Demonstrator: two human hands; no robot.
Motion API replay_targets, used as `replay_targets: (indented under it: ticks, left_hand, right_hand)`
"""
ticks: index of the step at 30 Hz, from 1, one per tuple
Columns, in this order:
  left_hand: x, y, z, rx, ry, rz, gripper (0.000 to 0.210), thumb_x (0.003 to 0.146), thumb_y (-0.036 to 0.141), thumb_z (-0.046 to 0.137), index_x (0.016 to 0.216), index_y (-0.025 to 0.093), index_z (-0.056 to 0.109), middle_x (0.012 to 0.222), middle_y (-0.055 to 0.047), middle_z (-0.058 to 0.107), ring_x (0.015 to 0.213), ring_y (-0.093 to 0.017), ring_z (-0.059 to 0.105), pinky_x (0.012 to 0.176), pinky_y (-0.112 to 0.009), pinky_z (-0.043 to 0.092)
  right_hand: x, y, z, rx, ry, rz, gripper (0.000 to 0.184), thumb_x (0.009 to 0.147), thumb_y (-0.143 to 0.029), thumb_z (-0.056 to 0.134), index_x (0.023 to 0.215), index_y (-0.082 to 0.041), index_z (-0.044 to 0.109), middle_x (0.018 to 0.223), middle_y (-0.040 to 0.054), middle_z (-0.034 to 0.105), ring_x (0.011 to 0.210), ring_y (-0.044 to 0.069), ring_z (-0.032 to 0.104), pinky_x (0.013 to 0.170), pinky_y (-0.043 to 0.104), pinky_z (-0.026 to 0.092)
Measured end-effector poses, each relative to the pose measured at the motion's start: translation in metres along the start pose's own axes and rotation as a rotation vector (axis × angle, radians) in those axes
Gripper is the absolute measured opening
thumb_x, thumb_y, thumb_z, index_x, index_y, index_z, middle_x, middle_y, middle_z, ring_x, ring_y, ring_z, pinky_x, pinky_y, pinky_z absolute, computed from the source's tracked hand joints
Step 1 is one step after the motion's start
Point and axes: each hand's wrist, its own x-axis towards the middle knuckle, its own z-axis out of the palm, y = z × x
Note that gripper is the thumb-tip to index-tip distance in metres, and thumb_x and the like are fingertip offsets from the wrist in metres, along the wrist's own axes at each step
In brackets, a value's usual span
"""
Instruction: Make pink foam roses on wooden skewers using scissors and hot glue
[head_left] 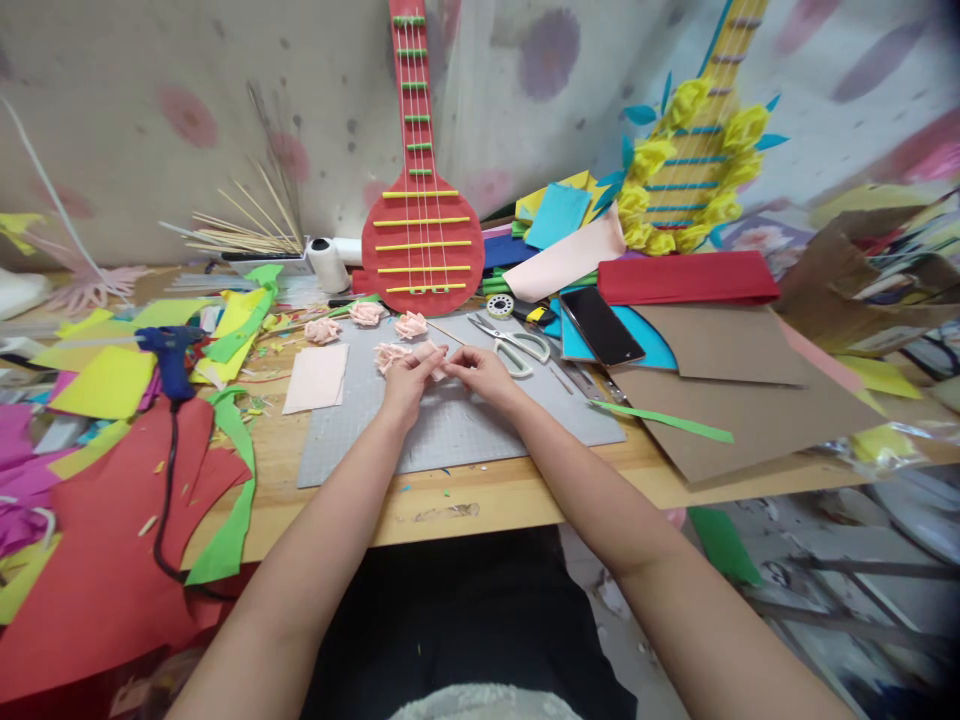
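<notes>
Over the grey cutting mat (360, 420) my left hand (405, 388) is closed on a pale pink paper flower (429, 354), partly hidden by the fingers. My right hand (486, 376) pinches at its right edge; fingertips cover the exact spot. Right behind my left hand lies another pink paper flower (390, 357). Several finished-looking pink flowers rest farther back, such as one (411, 324) below the red paper instrument (424, 250). A thin wooden stick (448, 333) lies just beyond my hands. Left of them is a stack of pink paper squares (315, 378).
Scissors (514, 345), a phone (602, 326) and brown cardboard (720, 410) lie to the right. A blue glue gun (172, 360) with its cord sits left, on red paper (112, 540) and scraps. A yellow paper instrument (686, 170) leans behind, near a white thread spool (328, 265).
</notes>
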Motion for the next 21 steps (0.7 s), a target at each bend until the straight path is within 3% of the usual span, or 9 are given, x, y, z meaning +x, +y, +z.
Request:
replay_targets:
  ticks: [4,9,15,21]
  left_hand:
    - [0.0009,-0.0002,0.0027,-0.045,0.027,0.02,0.037,0.048,0.035,0.079,0.076,0.012,0.071,0.074,-0.006,0.069,0.07,-0.014,0.061,0.07,-0.025,0.046]
    - [0.0021,0.0015,0.001,-0.068,0.049,0.017,0.036,0.046,0.035,0.08,0.074,0.012,0.071,0.072,-0.005,0.068,0.063,-0.011,0.058,0.064,-0.024,0.046]
    - [0.0031,0.0057,-0.0044,-0.067,0.102,0.042,0.032,0.047,0.032,0.079,0.07,0.012,0.068,0.079,-0.006,0.068,0.07,-0.013,0.061,0.065,-0.025,0.048]
    - [0.0007,0.0062,-0.0006,-0.148,0.113,-0.042,0.018,0.06,0.024,0.071,0.072,0.014,0.064,0.08,-0.004,0.067,0.069,-0.011,0.061,0.068,-0.024,0.048]
  right_hand:
    - [-0.0009,-0.0031,0.0011,0.039,-0.048,0.031,0.035,0.067,-0.05,0.058,0.073,-0.016,0.056,0.058,-0.0052,0.048,0.046,0.006,0.04,0.045,0.021,0.032]
    - [0.0009,-0.001,0.0013,0.022,-0.035,0.052,0.035,0.066,-0.05,0.058,0.066,-0.016,0.053,0.053,-0.0059,0.046,0.043,0.005,0.038,0.044,0.021,0.029]
    - [0.0016,0.0004,-0.0045,-0.077,-0.012,0.042,0.031,0.064,-0.045,0.062,0.061,-0.016,0.052,0.053,-0.0046,0.047,0.045,0.006,0.038,0.045,0.021,0.029]
    - [0.0014,0.0016,-0.0019,0.218,0.032,0.027,0.032,0.063,-0.046,0.062,0.07,-0.019,0.048,0.065,-0.0035,0.053,0.058,0.009,0.052,0.06,0.025,0.045]
